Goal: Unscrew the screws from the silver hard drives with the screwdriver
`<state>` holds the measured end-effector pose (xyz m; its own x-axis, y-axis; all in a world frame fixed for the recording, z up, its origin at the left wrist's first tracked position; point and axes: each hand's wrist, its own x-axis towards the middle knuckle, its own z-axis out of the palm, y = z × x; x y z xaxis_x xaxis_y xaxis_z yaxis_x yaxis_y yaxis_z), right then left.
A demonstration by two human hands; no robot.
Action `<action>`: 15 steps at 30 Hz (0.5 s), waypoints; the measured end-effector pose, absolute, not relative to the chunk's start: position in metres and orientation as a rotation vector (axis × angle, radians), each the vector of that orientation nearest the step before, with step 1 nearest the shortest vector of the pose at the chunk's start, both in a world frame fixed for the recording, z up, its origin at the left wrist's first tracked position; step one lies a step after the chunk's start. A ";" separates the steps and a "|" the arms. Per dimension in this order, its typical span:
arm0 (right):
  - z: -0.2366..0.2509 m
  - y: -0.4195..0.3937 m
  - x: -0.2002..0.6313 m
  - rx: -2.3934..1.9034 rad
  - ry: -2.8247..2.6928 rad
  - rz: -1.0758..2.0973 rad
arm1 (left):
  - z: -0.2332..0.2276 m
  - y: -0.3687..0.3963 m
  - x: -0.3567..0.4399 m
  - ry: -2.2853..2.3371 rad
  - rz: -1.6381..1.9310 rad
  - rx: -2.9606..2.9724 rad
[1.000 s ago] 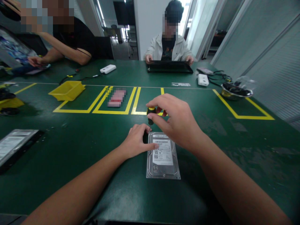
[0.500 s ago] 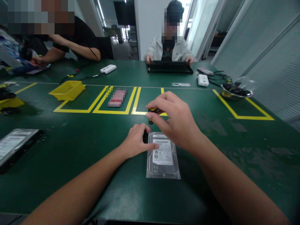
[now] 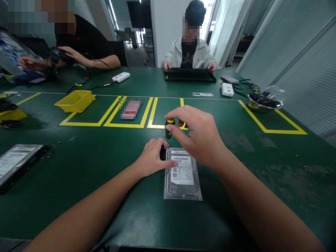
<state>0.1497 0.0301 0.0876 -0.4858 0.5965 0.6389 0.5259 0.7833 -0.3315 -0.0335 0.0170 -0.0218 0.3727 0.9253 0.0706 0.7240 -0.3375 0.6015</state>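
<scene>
A silver hard drive with a white label lies flat on the green table in front of me. My left hand rests on its far left corner, thumb on the label, holding it down. My right hand grips the yellow-and-black handle of a small screwdriver with its fingertips. The screwdriver stands upright with its thin tip down at the drive's far left corner.
A second hard drive lies at the left edge. A yellow bin sits in a yellow-taped box. A metal bowl, cables and white devices are at the far right. Two other people sit across the table.
My right hand's fingers have shifted around the screwdriver handle, which stays upright on the same corner. The person at the far left has moved their arms. The drive has not moved.
</scene>
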 end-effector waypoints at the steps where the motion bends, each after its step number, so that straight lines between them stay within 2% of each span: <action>1: 0.088 0.030 0.150 -0.830 -2.190 0.124 | -0.022 0.017 -0.034 1.419 0.562 2.163; 15: 0.082 0.030 0.148 -0.813 -2.162 0.162 | -0.025 0.018 -0.033 1.393 0.616 2.170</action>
<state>0.1479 0.0305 0.0820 -0.4708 0.6018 0.6452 0.4987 0.7847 -0.3680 -0.0332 0.0182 -0.0253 0.3783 0.9190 0.1106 0.7001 -0.3623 0.6153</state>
